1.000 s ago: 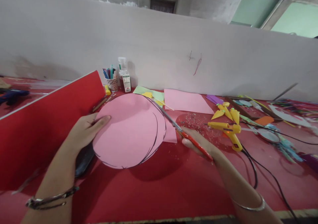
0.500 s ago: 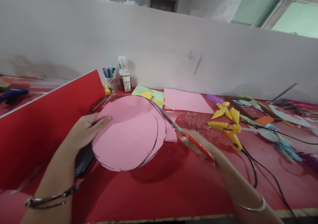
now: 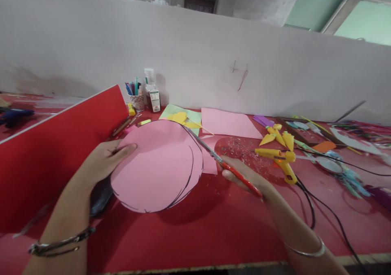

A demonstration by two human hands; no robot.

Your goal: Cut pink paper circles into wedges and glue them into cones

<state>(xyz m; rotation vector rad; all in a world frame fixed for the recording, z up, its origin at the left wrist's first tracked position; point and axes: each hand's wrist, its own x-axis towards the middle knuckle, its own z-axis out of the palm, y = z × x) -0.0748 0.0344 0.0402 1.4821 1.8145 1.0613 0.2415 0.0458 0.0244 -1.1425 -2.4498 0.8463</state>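
My left hand (image 3: 105,161) pinches the left edge of a round piece of pink paper (image 3: 155,165), thumb on top and the other fingers hidden underneath. Black marker lines run along the disc's rim and curve inside its right side. In my right hand (image 3: 236,171) is a pair of scissors (image 3: 240,178) with red handles. Their blades point up and left, lying along the disc's upper right edge. Part of another pink sheet (image 3: 210,161) shows behind the disc, beside the blades.
A red board (image 3: 61,153) leans at the left, with a dark object (image 3: 100,197) by my wrist. Behind stand a pen cup (image 3: 136,100) and a bottle (image 3: 151,92). A yellow glue gun (image 3: 282,161) with a black cord lies right, near yellow paper cones (image 3: 276,136) and scraps.
The pink disc has shifted slightly left and down, uncovering more yellow paper behind it. Both hands keep their holds, and the scissors stay at the upper right edge.
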